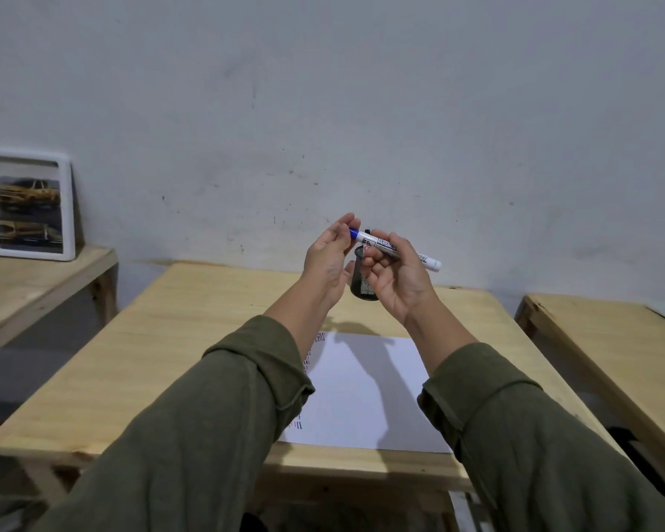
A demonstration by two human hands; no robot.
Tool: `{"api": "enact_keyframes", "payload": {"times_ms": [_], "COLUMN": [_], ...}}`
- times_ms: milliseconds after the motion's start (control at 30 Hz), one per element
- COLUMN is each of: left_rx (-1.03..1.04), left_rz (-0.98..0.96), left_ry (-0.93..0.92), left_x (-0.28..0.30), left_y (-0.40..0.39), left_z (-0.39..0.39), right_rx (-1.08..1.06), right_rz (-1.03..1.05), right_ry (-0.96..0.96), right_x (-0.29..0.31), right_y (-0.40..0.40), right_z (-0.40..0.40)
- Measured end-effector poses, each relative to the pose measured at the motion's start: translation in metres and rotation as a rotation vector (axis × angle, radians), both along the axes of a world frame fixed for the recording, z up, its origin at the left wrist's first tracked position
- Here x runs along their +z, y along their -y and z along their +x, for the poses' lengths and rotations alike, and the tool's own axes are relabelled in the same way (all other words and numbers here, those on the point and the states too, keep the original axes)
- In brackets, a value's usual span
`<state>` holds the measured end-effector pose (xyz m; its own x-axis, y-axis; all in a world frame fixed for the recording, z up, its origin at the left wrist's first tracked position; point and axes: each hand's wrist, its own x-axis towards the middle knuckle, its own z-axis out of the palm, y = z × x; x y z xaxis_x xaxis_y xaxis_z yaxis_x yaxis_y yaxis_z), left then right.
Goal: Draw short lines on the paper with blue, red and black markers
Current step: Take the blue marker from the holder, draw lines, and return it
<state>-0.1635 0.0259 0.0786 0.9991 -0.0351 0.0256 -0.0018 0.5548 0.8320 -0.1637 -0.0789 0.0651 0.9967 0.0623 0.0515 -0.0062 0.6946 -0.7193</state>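
Note:
Both hands are raised above the table in front of the wall. My right hand [394, 278] grips a white marker with a blue cap [377, 243] around its barrel, held nearly level. My left hand [329, 259] meets the blue cap end, its fingers around the cap's tip. A white sheet of paper [365, 393] lies on the wooden table [192, 339] below, with short blue, red and black lines along its left edge, partly hidden by my left sleeve. A black mesh pen holder [361, 286] stands behind my hands, mostly hidden.
A white framed picture [29, 203] leans on the wall on a side table at the left. Another wooden table [607, 339] stands at the right, with a gap between it and the middle table.

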Motion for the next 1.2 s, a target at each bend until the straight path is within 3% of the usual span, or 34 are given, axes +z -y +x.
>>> {"api": "enact_keyframes", "payload": {"times_ms": [133,267,533,833,1200], "left_rx": [0.073,0.243,0.416,0.449,0.402], "left_rz": [0.083,0.176,0.650,1.022,1.370], "left_ry": [-0.068,-0.218,-0.149,-0.270,-0.147], "left_x": [0.005,0.003,-0.047,-0.128,-0.154], "left_y": [0.000,-0.019,-0.064,-0.081,-0.083], "left_z": [0.002,0.009,-0.001,-0.013,-0.015], "right_rx": [0.018,0.007,0.002,0.015,0.031], "right_rz": [-0.043,-0.230,-0.305,-0.323,-0.370], "right_ry": [0.052,0.105,-0.021,-0.128,-0.219], "right_x": [-0.001,-0.007,-0.037,-0.077,-0.107], "right_y": [0.002,0.007,0.013,-0.002,-0.009], "right_z": [-0.001,-0.004,-0.007,-0.009,0.001]}}
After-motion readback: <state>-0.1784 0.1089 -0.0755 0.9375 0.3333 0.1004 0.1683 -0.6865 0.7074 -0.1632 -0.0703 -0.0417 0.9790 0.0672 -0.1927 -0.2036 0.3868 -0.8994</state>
